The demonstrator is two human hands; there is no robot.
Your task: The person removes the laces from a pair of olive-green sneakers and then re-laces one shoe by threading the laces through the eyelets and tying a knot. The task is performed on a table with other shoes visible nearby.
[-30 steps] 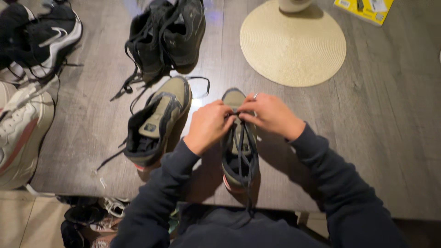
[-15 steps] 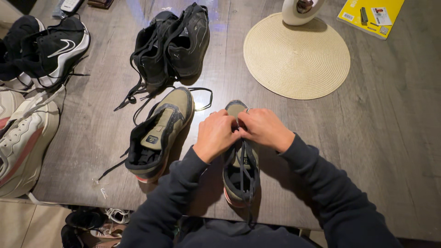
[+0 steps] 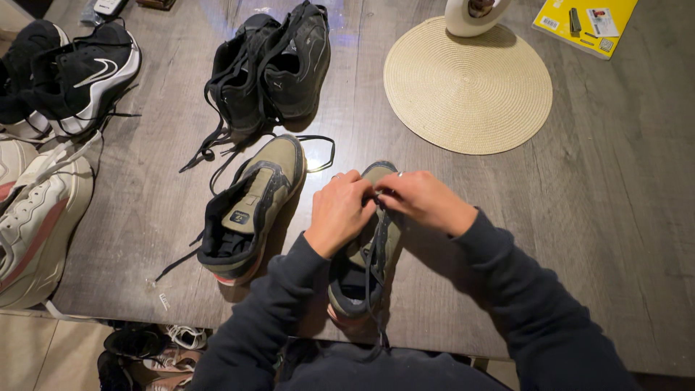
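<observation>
An olive and black sneaker lies on the dark wooden table right in front of me, toe pointing away. My left hand and my right hand meet over its front, each pinching the dark lace near the toe. The lace ends trail down over the heel toward my lap. Its matching olive sneaker lies just to the left, laces loose on the table.
A pair of black sneakers sits behind. A black and white sneaker and a white and pink sneaker are at the left edge. A round woven mat, a white object and a yellow booklet lie far right. More shoes on the floor.
The sneaker's heel has swung left, so it now lies angled. My hands stay pinched on the lace near the toe, the right hand shifted slightly right.
</observation>
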